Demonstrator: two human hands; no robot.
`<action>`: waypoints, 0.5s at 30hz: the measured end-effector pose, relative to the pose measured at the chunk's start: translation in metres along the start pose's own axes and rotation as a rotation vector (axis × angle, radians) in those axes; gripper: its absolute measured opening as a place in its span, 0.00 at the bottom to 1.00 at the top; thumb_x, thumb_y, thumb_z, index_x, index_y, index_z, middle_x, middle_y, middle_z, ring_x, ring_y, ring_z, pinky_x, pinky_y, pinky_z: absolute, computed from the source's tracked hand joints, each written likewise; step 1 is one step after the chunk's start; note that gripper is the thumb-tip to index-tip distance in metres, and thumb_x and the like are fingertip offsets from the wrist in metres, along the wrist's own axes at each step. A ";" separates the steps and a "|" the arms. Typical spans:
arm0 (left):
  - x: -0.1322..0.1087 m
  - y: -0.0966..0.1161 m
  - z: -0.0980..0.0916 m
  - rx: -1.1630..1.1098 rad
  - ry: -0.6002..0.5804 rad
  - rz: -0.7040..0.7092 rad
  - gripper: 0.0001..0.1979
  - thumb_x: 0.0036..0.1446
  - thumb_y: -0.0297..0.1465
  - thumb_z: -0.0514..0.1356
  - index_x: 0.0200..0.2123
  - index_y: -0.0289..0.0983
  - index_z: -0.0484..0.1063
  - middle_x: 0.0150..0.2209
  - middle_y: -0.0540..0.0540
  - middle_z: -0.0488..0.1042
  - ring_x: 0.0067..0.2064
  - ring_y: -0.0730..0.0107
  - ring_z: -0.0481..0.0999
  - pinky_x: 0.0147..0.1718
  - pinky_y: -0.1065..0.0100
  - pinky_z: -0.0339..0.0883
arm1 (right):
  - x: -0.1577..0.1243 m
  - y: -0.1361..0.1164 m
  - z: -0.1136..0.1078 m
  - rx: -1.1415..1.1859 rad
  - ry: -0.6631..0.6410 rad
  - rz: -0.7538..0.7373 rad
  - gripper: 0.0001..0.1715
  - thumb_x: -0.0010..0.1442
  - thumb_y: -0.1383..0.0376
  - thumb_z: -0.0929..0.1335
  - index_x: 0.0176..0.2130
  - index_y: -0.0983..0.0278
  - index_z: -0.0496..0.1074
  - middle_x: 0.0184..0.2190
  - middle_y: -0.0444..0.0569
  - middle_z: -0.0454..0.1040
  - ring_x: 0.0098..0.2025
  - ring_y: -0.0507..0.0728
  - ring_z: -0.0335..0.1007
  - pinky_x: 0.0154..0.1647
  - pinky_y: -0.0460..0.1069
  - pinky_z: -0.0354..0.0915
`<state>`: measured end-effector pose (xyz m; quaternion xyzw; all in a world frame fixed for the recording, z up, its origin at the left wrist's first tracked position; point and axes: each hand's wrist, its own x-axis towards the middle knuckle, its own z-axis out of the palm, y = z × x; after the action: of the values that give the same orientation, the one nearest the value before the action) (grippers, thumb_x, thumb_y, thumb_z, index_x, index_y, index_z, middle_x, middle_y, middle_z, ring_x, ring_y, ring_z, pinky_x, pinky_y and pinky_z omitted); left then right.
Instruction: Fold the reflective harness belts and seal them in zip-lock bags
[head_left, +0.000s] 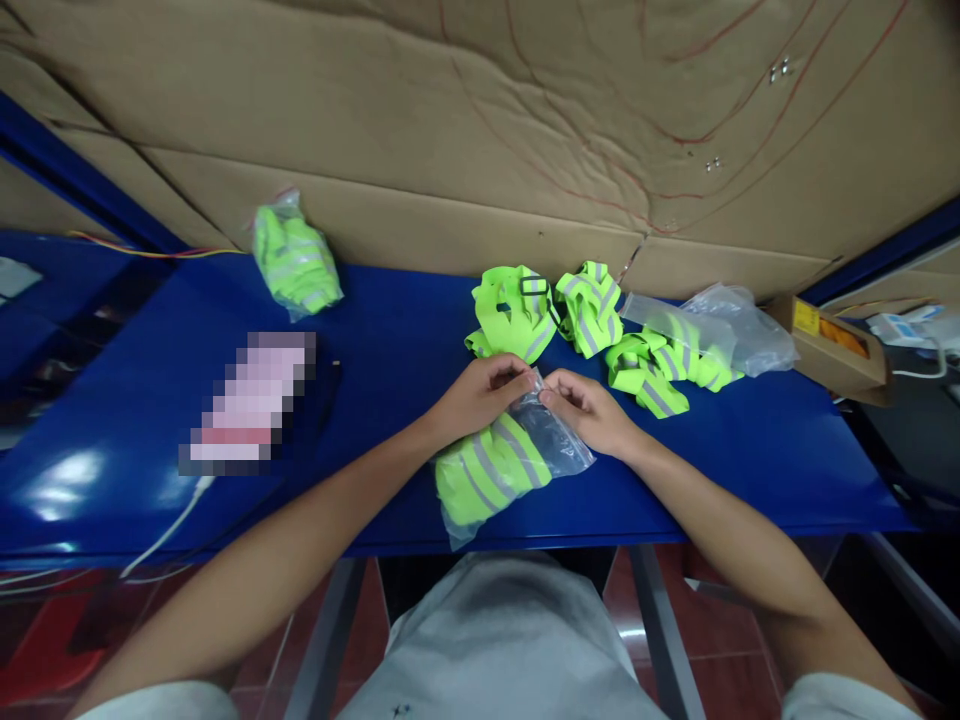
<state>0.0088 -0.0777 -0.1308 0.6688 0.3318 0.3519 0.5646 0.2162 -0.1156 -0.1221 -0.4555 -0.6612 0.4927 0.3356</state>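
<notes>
Both of my hands pinch the top edge of a clear zip bag (566, 447) near the table's front edge. My left hand (491, 390) is closed on the bag's far corner, and my right hand (585, 405) grips the same edge just beside it. Inside the bag lies a folded neon-yellow reflective strap bundle (491, 475) with grey stripes. Just beyond my hands sit a loose reflective harness with a black buckle (517, 310), a rolled reflective strap (590, 308) and another loose strap (649, 370).
A bagged reflective bundle (296, 255) leans at the back left. Nearer stands a blurred-out phone (251, 400) with a white cable (169, 525). Empty clear bags (739, 325) and an open cardboard box (832, 345) lie at the right. Cardboard panels (360, 110) wall off the back of the blue table (390, 375).
</notes>
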 end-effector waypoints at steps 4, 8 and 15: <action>0.000 -0.001 -0.002 0.040 -0.030 0.002 0.15 0.64 0.42 0.62 0.35 0.35 0.75 0.26 0.50 0.72 0.27 0.73 0.70 0.27 0.71 0.62 | 0.001 0.001 0.001 0.070 0.021 0.012 0.25 0.64 0.44 0.70 0.33 0.63 0.69 0.25 0.40 0.65 0.27 0.50 0.58 0.29 0.47 0.55; -0.002 0.002 -0.001 0.094 0.000 0.051 0.13 0.64 0.40 0.63 0.36 0.35 0.75 0.30 0.49 0.74 0.29 0.73 0.70 0.29 0.71 0.62 | 0.002 0.003 0.003 0.043 0.018 -0.010 0.23 0.63 0.45 0.72 0.35 0.62 0.70 0.28 0.42 0.69 0.29 0.51 0.62 0.32 0.47 0.58; -0.006 0.007 0.006 0.125 0.039 0.091 0.12 0.66 0.38 0.60 0.34 0.36 0.75 0.30 0.50 0.75 0.31 0.73 0.70 0.30 0.70 0.61 | 0.000 0.004 0.006 -0.005 0.098 -0.051 0.23 0.63 0.46 0.72 0.34 0.62 0.70 0.25 0.41 0.67 0.26 0.50 0.59 0.28 0.48 0.55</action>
<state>0.0111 -0.0873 -0.1252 0.7100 0.3333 0.3688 0.4988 0.2123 -0.1168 -0.1275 -0.4631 -0.6564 0.4594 0.3791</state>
